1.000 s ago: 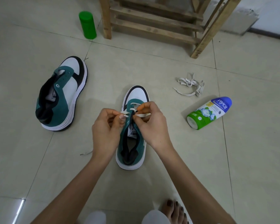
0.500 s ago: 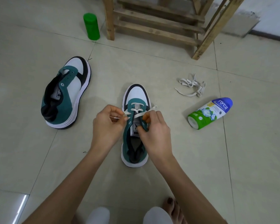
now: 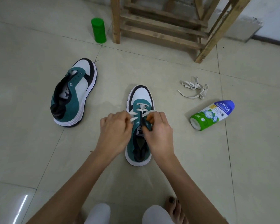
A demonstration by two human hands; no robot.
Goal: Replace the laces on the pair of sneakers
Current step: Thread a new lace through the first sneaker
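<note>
**Second row of lacing goes in on the near sneaker**

Pale floor tiles (image 3: pixel 168 75) carry everything, with a wooden frame (image 3: pixel 165 28) standing at the far side. Starting at the left, a green canister (image 3: pixel 98 30) stands upright near the frame's leg. Closer in, the unlaced sneaker (image 3: pixel 74 94) lies on the tiles with its eyelets empty and its tongue loose, well apart from the work.

In the middle stands the sneaker being laced (image 3: pixel 140 125), toe pointing away. The left hand (image 3: pixel 115 128) is pinched narrow on one end of the white lace (image 3: pixel 137 113) at the left eyelet row. The right hand (image 3: pixel 158 126) is likewise closed on the other end, at the right row. A second ago both hands sat higher, over the first crossings near the toe; now they have dropped a little toward the tongue, and two rows of lace show clear above the fingers. I judge that one crossing has just been drawn snug and the next pair of eyelets is due.

To the right, the loose lace (image 3: pixel 193 88) lies in a tangle on the floor, and nearer still a powder bottle (image 3: pixel 212 114) rests on its side. That tangle may be an old lace or the spare; I cannot tell which. The task looks well short of half done.
</note>
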